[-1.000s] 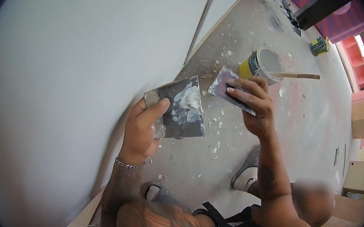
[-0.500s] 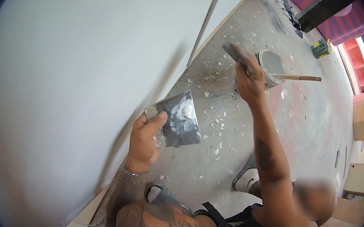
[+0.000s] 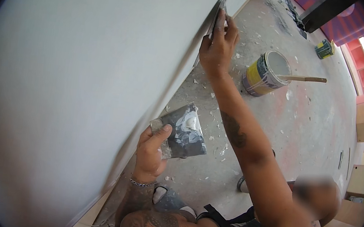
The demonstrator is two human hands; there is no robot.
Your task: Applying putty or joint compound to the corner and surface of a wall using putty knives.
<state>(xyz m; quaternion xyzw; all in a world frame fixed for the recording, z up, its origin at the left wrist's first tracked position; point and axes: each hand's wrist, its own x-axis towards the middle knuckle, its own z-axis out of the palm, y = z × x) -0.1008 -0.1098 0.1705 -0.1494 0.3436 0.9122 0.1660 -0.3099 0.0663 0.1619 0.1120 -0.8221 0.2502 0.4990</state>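
Observation:
My left hand (image 3: 149,154) is closed on the worn grip of a wide putty knife (image 3: 184,136). Its thumb lies across the top of the dark blade, which is smeared with white filler (image 3: 192,123) and sits low beside the wall. My right arm reaches forward, and my right hand (image 3: 219,52) presses a second putty knife (image 3: 218,17) against the white wall panel (image 3: 96,81). That blade, seen nearly edge-on, lies along the dark upright joint between two panels. Its handle is mostly hidden in my fingers.
Right of my right hand stands a bucket (image 3: 262,75) of greyish paste with a wooden stick (image 3: 307,79) over its rim. A second bucket (image 3: 325,49) is farther back, near a black post (image 3: 323,13). White scraps litter the grey floor (image 3: 306,127); pink shelving (image 3: 361,64) stands far right.
My right hand has swung left and forward from beside the bucket to the wall joint, its putty knife now touching the panel. My left hand has shifted slightly right and down in view.

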